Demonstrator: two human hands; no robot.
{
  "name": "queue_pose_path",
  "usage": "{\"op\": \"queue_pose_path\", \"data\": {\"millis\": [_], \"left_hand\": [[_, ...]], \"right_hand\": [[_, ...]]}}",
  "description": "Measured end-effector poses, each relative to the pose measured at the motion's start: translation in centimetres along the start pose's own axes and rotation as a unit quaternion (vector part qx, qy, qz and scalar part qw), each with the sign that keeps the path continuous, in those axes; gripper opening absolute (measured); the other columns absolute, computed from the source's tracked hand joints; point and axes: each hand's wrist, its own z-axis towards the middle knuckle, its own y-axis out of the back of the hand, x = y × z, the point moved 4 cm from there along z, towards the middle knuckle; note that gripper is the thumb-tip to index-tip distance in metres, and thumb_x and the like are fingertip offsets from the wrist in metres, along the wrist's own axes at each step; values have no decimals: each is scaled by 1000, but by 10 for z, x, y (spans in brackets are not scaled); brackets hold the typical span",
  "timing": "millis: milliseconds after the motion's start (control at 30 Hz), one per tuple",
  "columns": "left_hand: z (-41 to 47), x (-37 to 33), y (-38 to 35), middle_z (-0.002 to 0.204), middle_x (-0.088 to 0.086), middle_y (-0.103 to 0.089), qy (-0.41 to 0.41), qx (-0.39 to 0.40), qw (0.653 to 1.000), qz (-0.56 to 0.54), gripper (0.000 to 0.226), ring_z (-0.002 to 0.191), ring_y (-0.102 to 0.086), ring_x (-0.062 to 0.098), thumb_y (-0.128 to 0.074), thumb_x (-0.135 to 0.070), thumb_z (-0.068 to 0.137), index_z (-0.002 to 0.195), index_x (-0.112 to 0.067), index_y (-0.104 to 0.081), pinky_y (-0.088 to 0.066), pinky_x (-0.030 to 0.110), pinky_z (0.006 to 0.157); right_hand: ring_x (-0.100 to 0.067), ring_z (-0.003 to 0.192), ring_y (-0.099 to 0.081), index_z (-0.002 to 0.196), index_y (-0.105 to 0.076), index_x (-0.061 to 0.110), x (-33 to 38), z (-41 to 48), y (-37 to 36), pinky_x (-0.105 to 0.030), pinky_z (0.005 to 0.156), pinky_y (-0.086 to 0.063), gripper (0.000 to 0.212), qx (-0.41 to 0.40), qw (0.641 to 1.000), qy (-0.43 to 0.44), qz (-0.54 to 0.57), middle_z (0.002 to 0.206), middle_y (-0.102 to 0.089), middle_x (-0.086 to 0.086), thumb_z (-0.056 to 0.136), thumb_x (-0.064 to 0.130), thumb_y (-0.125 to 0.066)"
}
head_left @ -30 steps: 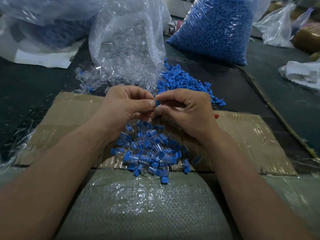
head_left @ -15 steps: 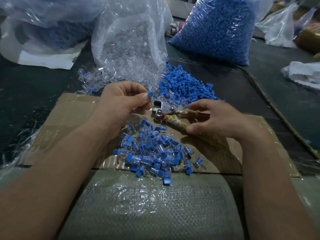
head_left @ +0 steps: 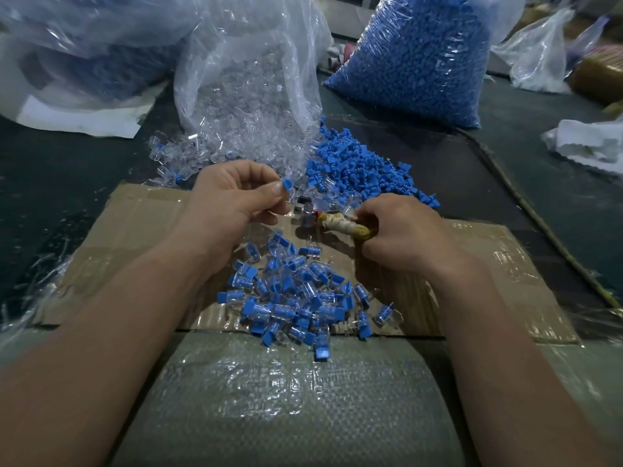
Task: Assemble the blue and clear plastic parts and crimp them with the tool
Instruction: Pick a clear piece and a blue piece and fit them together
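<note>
My left hand (head_left: pixel 232 200) pinches a small blue and clear plastic piece (head_left: pixel 287 186) between thumb and forefinger, just above the tool's metal head. My right hand (head_left: pixel 401 230) is curled round the cloth-wrapped handle of the crimping tool (head_left: pixel 340 225), which lies on the cardboard (head_left: pixel 128 230) with its head (head_left: pixel 306 217) pointing left. Below both hands lies a heap of joined blue-and-clear pieces (head_left: pixel 296 294). A pile of loose blue parts (head_left: pixel 357 166) lies behind the tool. Loose clear parts (head_left: pixel 188 156) spill from an open bag at the back.
A clear bag of transparent parts (head_left: pixel 249 82) stands at back centre, a full bag of blue parts (head_left: pixel 421 59) at back right. More plastic bags (head_left: pixel 84 38) lie at back left. A woven sack (head_left: pixel 286 399) covers my lap. A cord (head_left: pixel 526 203) runs along the right.
My hands have separated. The right hand left the piece, moved right and took the tool's handle. The left hand keeps the piece and has lifted it slightly.
</note>
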Motion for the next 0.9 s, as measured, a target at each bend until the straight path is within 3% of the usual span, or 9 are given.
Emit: {"op": "queue_pose_path", "data": {"millis": [200,267,367,467,700,900], "left_hand": [[-1,-3,0,57,-4,-66,-12,-18,1000,-6,16,56,-64,7,-57,2,83,75,-11,-59,-52,17,52],[-1,-4,1,58,-5,-66,-24,-24,999,-5,17,57,-65,6,-57,3,84,75,-12,-59,-51,16,51],[-1,-6,1,59,-7,-66,-40,-31,999,4,18,59,-65,6,-56,3,84,75,-13,-58,-49,15,52],[-2,-7,1,59,-8,-66,-55,-37,998,11,20,60,-65,5,-56,3,85,76,-14,-57,-49,14,52],[-5,-12,-1,60,-11,-66,-84,-40,995,36,19,60,-63,1,-57,2,86,77,-14,-57,-47,12,53],[-7,-13,-3,68,-2,-64,-87,-46,994,44,20,58,-62,0,-57,3,85,76,-15,-57,-48,12,54]], "right_hand": [[-13,81,-41,95,-51,24,-6,0,1,-29,64,-30,20,-64,998,18,18,89,-44,6,77,18,-59],[-12,83,-40,96,-48,24,-5,-1,4,-28,67,-30,23,-101,993,33,60,92,-43,6,77,17,-60],[-13,74,-43,95,-43,26,-1,-3,8,-29,60,-28,30,-137,981,41,130,85,-47,8,73,14,-59],[-8,70,-43,95,-42,26,5,-6,7,-28,57,-30,29,-130,976,58,165,79,-44,14,71,15,-55],[-13,77,-44,96,-43,22,11,-5,1,-21,60,-33,26,-92,982,90,135,88,-47,5,79,21,-62],[-2,73,-42,95,-41,24,13,-6,0,-19,59,-31,27,-78,983,95,139,82,-43,15,79,20,-62]]}}
